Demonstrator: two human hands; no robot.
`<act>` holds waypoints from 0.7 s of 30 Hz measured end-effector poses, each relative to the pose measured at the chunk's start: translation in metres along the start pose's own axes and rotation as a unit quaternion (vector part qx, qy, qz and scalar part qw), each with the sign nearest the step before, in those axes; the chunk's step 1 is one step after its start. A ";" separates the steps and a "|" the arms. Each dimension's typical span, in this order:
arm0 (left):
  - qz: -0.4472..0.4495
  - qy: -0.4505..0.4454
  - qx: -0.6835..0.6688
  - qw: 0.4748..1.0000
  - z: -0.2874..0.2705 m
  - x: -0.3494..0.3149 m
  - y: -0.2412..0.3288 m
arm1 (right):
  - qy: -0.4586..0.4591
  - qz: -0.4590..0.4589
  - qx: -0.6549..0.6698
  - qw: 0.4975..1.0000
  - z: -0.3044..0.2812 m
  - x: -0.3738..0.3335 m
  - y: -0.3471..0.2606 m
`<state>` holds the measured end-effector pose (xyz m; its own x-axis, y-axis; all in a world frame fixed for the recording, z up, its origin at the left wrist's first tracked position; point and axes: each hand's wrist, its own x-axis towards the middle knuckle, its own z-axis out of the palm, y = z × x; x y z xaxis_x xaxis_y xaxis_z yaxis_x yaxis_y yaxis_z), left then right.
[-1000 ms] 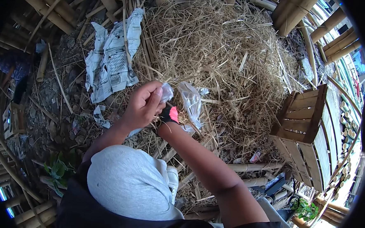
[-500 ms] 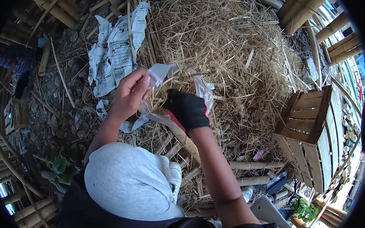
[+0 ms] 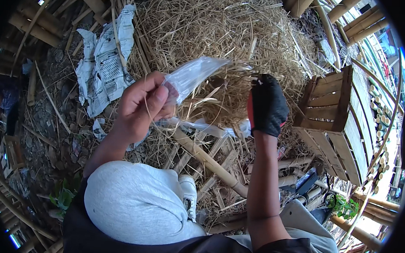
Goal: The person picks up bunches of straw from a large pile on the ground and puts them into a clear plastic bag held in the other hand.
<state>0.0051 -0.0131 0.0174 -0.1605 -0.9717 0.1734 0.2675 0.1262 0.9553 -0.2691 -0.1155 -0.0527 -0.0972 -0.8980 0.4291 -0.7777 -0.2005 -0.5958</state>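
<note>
A clear plastic bag [image 3: 198, 76] is held open, its mouth spread around a clump of dry straw [image 3: 215, 102]. On its left side, my bare left hand [image 3: 144, 100] pinches the rim between thumb and fingers. My right hand [image 3: 268, 106], in a black glove with red on the palm side, is at the bag's right side, above the straw. Its fingers are curled, and straw strands lie against the fingertips. What the glove grips is hidden. Beyond the bag spreads a large heap of straw [image 3: 203, 25].
Crumpled printed paper [image 3: 105, 62] lies at the left. A wooden slatted crate [image 3: 335, 119] stands at the right, near stacked bamboo poles [image 3: 381, 122]. A bamboo pole [image 3: 205, 158] crosses the ground before my shoe [image 3: 188, 194]. Another person [image 3: 4, 98] is at the far left.
My right hand has moved from inside the bag mouth to the right and slightly up. The bag mouth has stretched wider, showing more straw. My left hand keeps hold of the rim.
</note>
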 end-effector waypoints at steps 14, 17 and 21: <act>-0.089 -0.083 0.020 0.992 0.017 0.054 -0.108 | -0.002 0.260 -0.041 0.965 -0.034 0.036 0.097; -0.096 -0.099 0.015 0.990 0.017 0.057 -0.099 | -0.148 0.339 0.108 0.923 -0.012 0.065 0.105; -0.087 -0.125 0.059 0.987 0.020 0.060 -0.092 | -0.275 0.174 0.312 0.892 0.025 0.092 0.097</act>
<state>-0.0485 -0.0788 -0.0550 -0.4271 -0.9031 0.0443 0.1058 -0.0012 0.9944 -0.3378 -0.2280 -0.0881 0.1884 -0.9702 -0.1523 -0.2451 0.1038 -0.9639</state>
